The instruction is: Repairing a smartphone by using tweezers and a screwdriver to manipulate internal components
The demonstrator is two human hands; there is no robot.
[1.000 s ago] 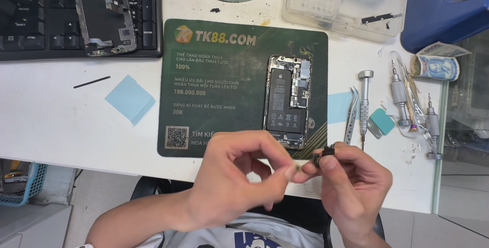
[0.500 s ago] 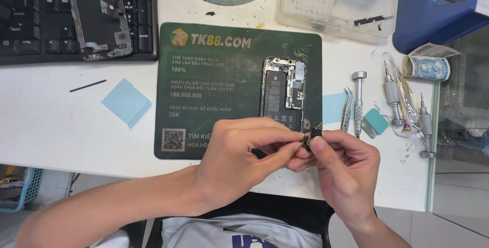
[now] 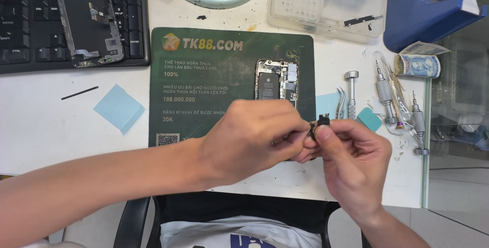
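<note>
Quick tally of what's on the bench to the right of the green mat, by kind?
Screwdrivers: 3
Tweezers: 1
Light blue squares: 2
Roll of banknotes: 1
Total: 7
Both hands, left hand and right hand, pinch a small black part over the mat.

Low in the frame's centre, our left hand [image 3: 254,141] and right hand [image 3: 351,159] met fingertip to fingertip, pinching a small black part [image 3: 322,121] between them. Just above lay an opened phone [image 3: 276,80] on the green mat [image 3: 204,85], with screwdrivers [image 3: 387,92] at right.
</note>
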